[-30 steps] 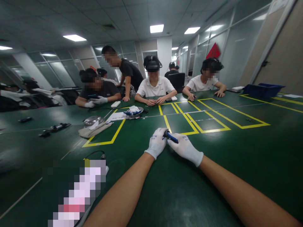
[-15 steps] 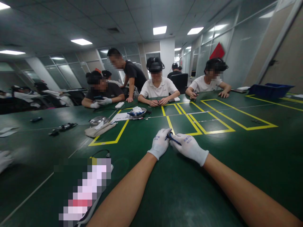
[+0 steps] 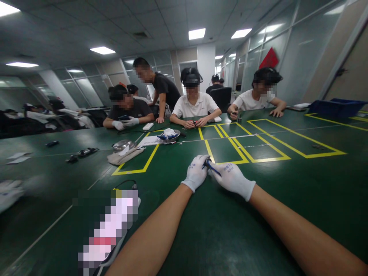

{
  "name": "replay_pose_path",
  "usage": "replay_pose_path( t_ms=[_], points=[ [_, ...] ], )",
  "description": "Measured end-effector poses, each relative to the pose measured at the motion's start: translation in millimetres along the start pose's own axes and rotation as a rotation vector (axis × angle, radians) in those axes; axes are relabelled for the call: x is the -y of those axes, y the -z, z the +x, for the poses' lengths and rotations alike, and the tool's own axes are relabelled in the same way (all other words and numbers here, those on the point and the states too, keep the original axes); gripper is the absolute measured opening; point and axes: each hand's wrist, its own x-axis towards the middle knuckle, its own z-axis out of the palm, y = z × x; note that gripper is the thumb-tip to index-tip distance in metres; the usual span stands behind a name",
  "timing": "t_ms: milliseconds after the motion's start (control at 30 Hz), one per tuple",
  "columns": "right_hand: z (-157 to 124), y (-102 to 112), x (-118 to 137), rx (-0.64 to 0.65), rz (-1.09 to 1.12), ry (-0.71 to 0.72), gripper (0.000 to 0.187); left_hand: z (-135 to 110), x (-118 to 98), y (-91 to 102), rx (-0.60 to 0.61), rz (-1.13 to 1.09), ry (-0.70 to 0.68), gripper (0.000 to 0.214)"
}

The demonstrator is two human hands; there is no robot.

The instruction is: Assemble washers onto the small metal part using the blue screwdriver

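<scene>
In the head view, my left hand (image 3: pixel 196 173), in a white glove, is closed around a small dark round piece (image 3: pixel 206 162) just above the green table. My right hand (image 3: pixel 232 177), gloved the same way, pinches a slim blue tool (image 3: pixel 214 168) whose tip meets or nearly meets that piece. The two hands are close together, fingertips almost touching. Gloves cover most of both items, so their exact kind cannot be made out.
To my left lies a blurred-out bright device (image 3: pixel 112 226) with a cable. Beyond are a beige cloth (image 3: pixel 123 156), a metal bowl (image 3: pixel 122 145), a dish (image 3: pixel 176 135) and dark metal parts (image 3: pixel 83 153). A blue bin (image 3: pixel 337 110) stands far right. Several people sit opposite; a co-worker's glove (image 3: pixel 10 193) shows at left.
The whole scene has shifted slightly right in view as the head turned a little. Both hands keep their grips, with the blue tool still at the dark piece.
</scene>
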Motion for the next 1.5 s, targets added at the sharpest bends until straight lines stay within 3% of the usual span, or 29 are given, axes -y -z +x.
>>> replay_pose_path(
  t_ms=[100, 400, 767, 967, 1267, 1500],
  points=[
    [-1.9, 1.5, -5.3, 0.0, -0.031, 0.012, 0.044, 0.5, -1.7, 0.8, 0.013, -0.029, -0.017, 0.044],
    [-3.3, 2.8, 0.8, -0.032, 0.372, -0.063, 0.039, 4.2, -2.9, 2.8, -0.035, -0.055, 0.003, 0.036],
    [-8.1, -4.4, -16.7, -0.034, 0.001, -0.006, 0.042, 1.6, -3.1, 0.4, 0.042, 0.002, -0.023, 0.037],
    [-6.3, -4.0, -12.4, -0.028, 0.021, 0.008, 0.041, 1.2, -1.8, -0.5, 0.06, 0.02, -0.024, 0.045],
    [-6.9, 0.1, 2.9, -0.048, 0.396, -0.057, 0.038, 1.7, -2.4, 5.3, 0.003, 0.116, 0.029, 0.037],
    [-9.8, -5.7, -17.8, -0.108, 0.2, 0.028, 0.039, 2.0, -5.5, 0.9, 0.059, 0.023, -0.012, 0.039]
  ],
)
